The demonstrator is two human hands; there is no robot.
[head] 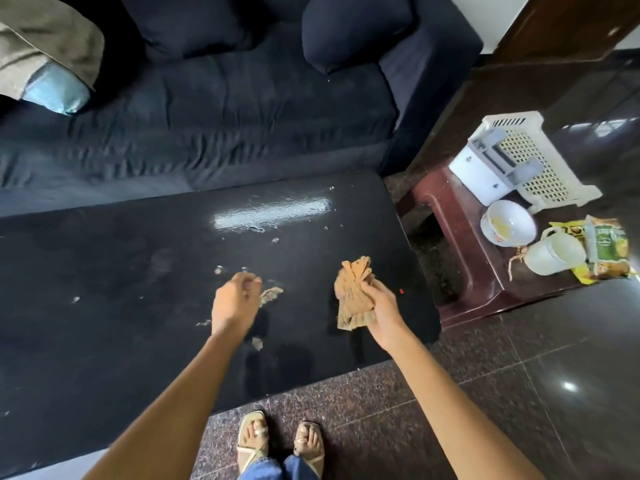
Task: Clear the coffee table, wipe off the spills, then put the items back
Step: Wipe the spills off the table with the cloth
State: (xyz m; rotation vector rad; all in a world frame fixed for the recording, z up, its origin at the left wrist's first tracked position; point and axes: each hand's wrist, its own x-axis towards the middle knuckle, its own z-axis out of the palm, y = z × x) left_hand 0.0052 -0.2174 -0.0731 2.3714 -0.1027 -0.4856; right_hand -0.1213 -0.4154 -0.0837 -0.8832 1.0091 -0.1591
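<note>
Sandalled feet [280, 441] stand on the speckled floor right at the near edge of the coffee table [104, 306], and both bare arms reach out over its black top. Gripped in the right hand [381, 306] is a crumpled tan cloth [353, 292], fingers curled round its bunched middle, held just above the surface near the table's right end. Over a scrap of spill [272, 294] hovers the left hand [237, 299], its fingers curled; whether it pinches any crumb I cannot tell. More bits and wet smears lie scattered toward the far side, around a bright glare patch.

Cleared items sit well apart on a low maroon stool [467, 271] to the right: a white bowl [507, 223], a white mug [554, 252] lying on its side, a snack packet [606, 247] and a white basket [526, 161]. A dark sofa [207, 109] runs behind the table.

Judging by the look, the cloth is light, soft and limp, so it would wipe best spread flat under the palm rather than balled up. Bowl and mug seem hard and breakable; the mug's handle and the bowl's rim look like the sensible places to take hold when returning them
</note>
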